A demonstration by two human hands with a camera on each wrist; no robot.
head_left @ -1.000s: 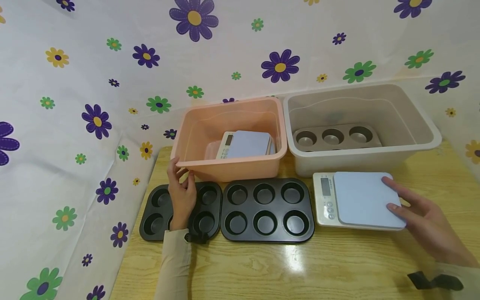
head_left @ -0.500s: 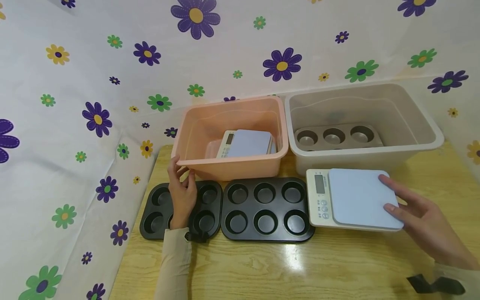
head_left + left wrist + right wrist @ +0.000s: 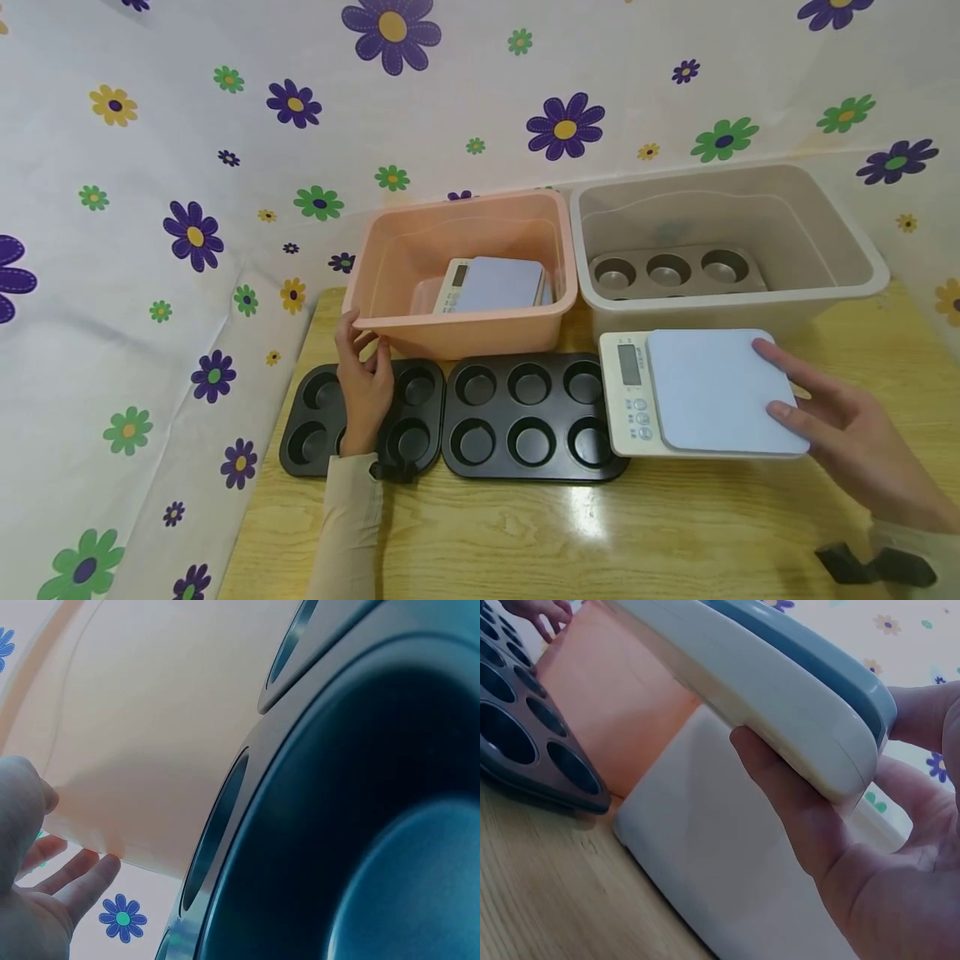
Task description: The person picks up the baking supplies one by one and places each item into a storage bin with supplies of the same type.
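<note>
My right hand (image 3: 847, 433) grips the right end of a white kitchen scale (image 3: 723, 392) with a pale blue platform, held off the table. In the right wrist view, fingers lie along the scale's (image 3: 780, 682) underside and platform side. The scale overlaps the right edge of a black muffin tin (image 3: 491, 417) in the head view. My left hand (image 3: 365, 392) holds the front left corner of a peach plastic bin (image 3: 465, 333), above a second black muffin tin (image 3: 307, 421). Inside the peach bin lies another kitchen scale (image 3: 498, 285), its lower part hidden by the front wall.
A beige bin (image 3: 705, 317) stands right of the peach one, with a brown muffin tin (image 3: 667, 271) on its floor. Both black tins lie side by side on the wooden table (image 3: 510, 542). A flower-printed cloth (image 3: 465, 92) hangs behind and along the left.
The scale in my right hand has shifted left and slightly up, now covering the muffin tin's right edge. My left hand stays on the peach bin's corner.
</note>
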